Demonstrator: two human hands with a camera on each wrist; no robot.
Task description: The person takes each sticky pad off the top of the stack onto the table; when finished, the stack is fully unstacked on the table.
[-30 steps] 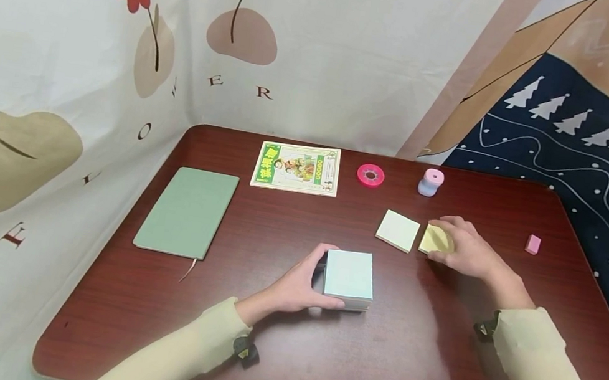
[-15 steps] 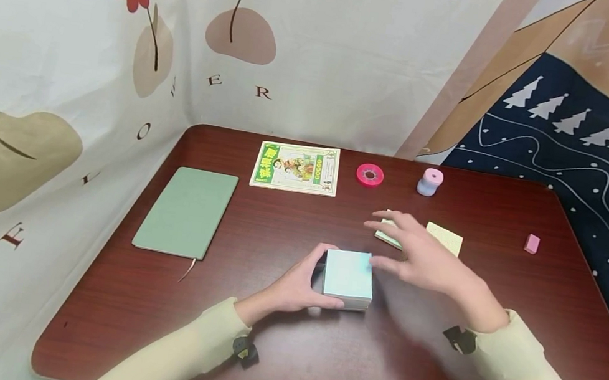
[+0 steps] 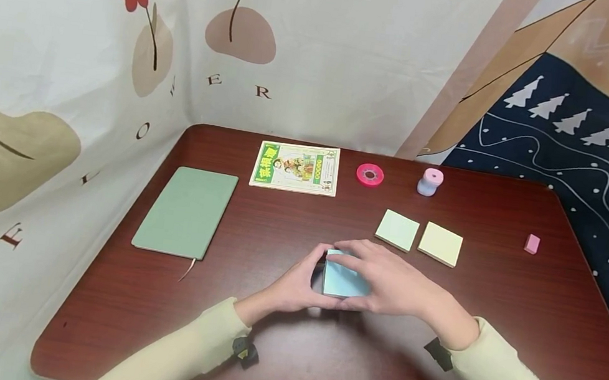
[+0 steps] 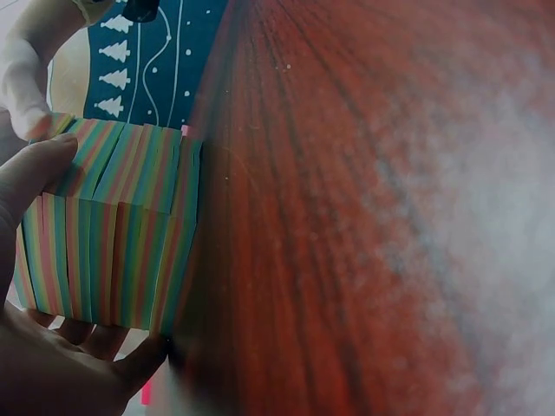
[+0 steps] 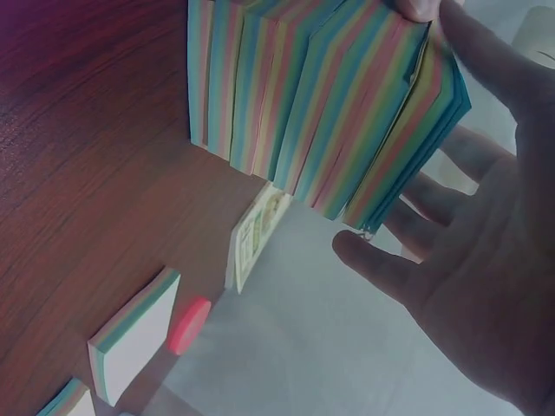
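Now that it is off the yellow pad (image 3: 440,244), right hand (image 3: 401,282): on the stack of paper notes (image 3: 334,284), thumb at its near side, fingers across the blue top and at its far edge; taken as holding, firmness cannot be told.
Left hand (image 3: 302,284): place unchanged over the last second; grips the stack from the left, thumb near, fingers far.
Stack: near the middle of the table (image 3: 278,224); sides striped blue, pink, yellow and green, layers slightly offset.
Bearing on the work: attention appears to have passed from the pad to the stack, which both hands now share.
Yellow pad: flat, untouched, just right of the pale green pad (image 3: 397,229); both lie between the stack and the table's far right corner.
Far edge: left to right, a printed booklet (image 3: 297,169), a pink ring (image 3: 361,173), a pink-and-blue spool (image 3: 430,184).
Left edge: closed green notebook (image 3: 186,213).
Right edge: small pink block (image 3: 532,244).
Surface: red-brown wood grain, rounded corners, glare towards the near edge.
Room: white curtain (image 3: 353,57) with flower prints behind and left; navy cloth (image 3: 567,157) with white trees at right.
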